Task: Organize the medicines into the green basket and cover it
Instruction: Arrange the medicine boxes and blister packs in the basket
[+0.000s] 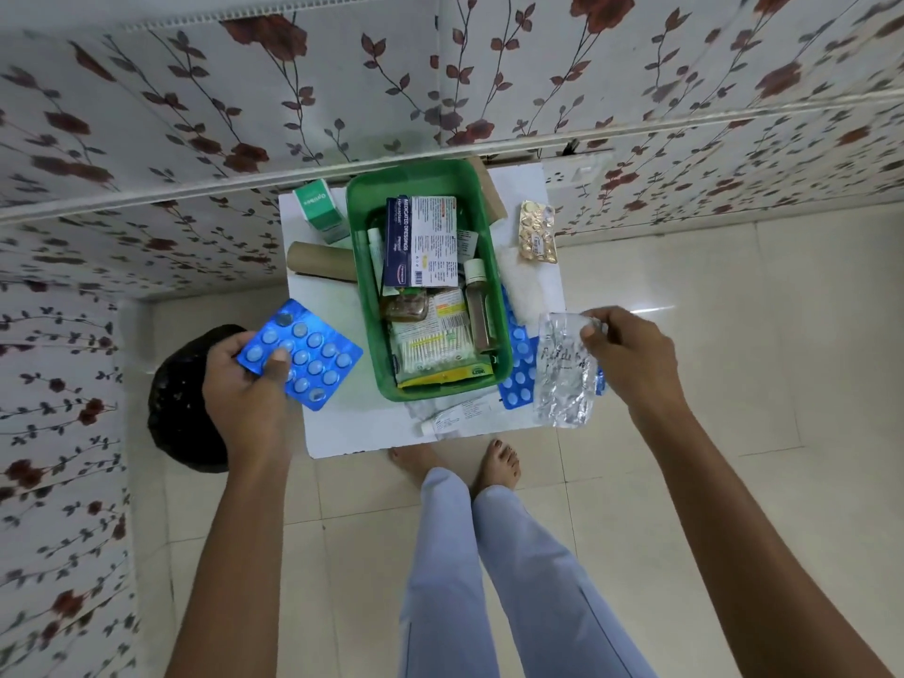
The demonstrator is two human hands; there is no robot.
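The green basket (363, 266) sits on a small white table (342, 423) and holds a dressings box (420, 242), a brown bottle (479, 310), cotton swabs (435, 347) and other packs. My left hand (244, 384) grips a blue blister strip (313, 357) left of the basket. My right hand (631, 354) pinches a silver foil strip (565, 379) to the basket's right. More blue strips (518, 379) lie under that foil. A gold blister pack (537, 232), a white tube (457, 415) and a green-white box (320, 210) lie around the basket.
Cardboard tubes (320, 261) rest left of and behind the basket. A white cloth (526, 288) lies at the table's right. A black round object (181, 398) stands on the floor at left. Floral walls enclose the back and left. My bare feet (499, 462) stand at the table's front edge.
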